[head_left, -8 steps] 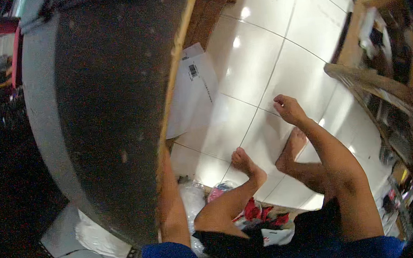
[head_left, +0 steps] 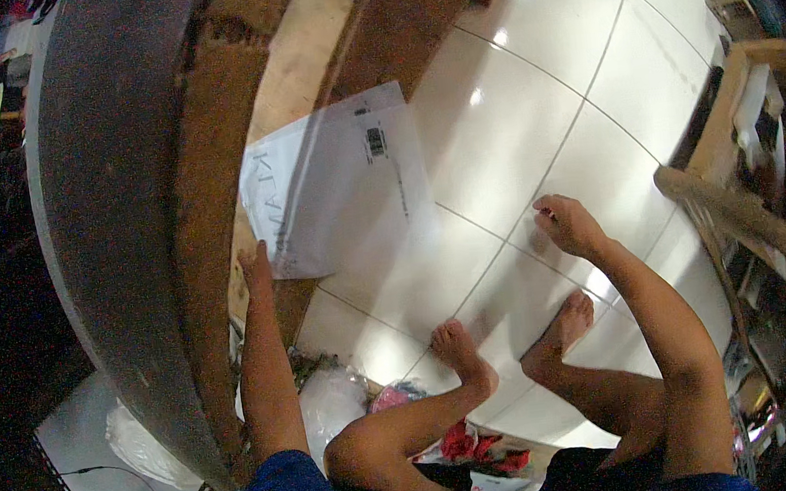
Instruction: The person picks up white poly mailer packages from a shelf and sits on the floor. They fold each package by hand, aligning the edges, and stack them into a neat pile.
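Note:
My left hand (head_left: pixel 256 262) is under the dark tabletop's edge, right beside the lower left corner of a white plastic mailing bag (head_left: pixel 340 189). A thumb or finger points up along the bag's edge; the rest of that hand is too small and blurred to show whether it grips the bag. The bag lies partly on a wooden shelf and partly over the tiled floor. My right hand (head_left: pixel 569 226) hangs above the floor, away from the bag. Its fingers are loosely curled with a gap between them, and nothing shows in them.
The dark tabletop (head_left: pixel 123 196) with brown wood under its edge fills the left side. Wooden furniture (head_left: pixel 730 204) stands at the right. Clear plastic wrap (head_left: pixel 331 405) and a red bundle (head_left: pixel 474 446) lie near my bare feet (head_left: pixel 459 345) on the tiles.
The view has shifted, so more of the bag and the wood under the tabletop shows. My left hand, hidden behind the table edge before, is visible now beside the bag.

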A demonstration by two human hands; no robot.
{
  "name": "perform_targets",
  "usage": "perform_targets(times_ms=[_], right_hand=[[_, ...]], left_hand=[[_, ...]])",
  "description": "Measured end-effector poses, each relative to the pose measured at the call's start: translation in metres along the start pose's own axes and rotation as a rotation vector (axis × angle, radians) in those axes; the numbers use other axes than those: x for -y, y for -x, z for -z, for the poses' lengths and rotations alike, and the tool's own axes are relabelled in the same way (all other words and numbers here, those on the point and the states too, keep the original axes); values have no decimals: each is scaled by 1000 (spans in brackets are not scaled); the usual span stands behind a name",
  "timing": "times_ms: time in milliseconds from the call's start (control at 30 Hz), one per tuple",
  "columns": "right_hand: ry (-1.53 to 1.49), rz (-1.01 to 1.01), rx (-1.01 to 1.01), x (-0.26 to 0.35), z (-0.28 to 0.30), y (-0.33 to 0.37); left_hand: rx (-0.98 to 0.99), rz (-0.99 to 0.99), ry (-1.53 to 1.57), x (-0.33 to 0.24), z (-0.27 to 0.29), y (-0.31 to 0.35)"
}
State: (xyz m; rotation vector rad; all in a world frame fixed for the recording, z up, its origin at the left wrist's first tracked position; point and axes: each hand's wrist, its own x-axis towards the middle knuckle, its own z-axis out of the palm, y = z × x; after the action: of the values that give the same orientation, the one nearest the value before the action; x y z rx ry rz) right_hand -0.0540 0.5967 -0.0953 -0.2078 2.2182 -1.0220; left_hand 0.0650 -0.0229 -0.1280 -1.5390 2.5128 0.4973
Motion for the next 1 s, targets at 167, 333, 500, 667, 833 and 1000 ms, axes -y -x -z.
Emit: perform_targets(times_ms=[167, 333, 500, 667, 833, 1000], right_hand=[[-21, 150, -27, 9, 5, -37], [-20, 130, -36, 24, 12, -36], [-88, 126, -11, 32, 9, -17], [-195, -14, -12, 69, 13, 18], [-345, -3, 1, 151, 28, 53], [-608, -163, 127, 258, 53, 99]], left_hand=[[110, -155, -354, 28, -19, -51], [79, -77, -138, 1, -26, -28], [125, -219, -142, -36, -19, 14], [61, -290, 272, -68, -10, 131], [258, -586, 186, -138, 77, 278], [325, -664, 424, -186, 149, 387]])
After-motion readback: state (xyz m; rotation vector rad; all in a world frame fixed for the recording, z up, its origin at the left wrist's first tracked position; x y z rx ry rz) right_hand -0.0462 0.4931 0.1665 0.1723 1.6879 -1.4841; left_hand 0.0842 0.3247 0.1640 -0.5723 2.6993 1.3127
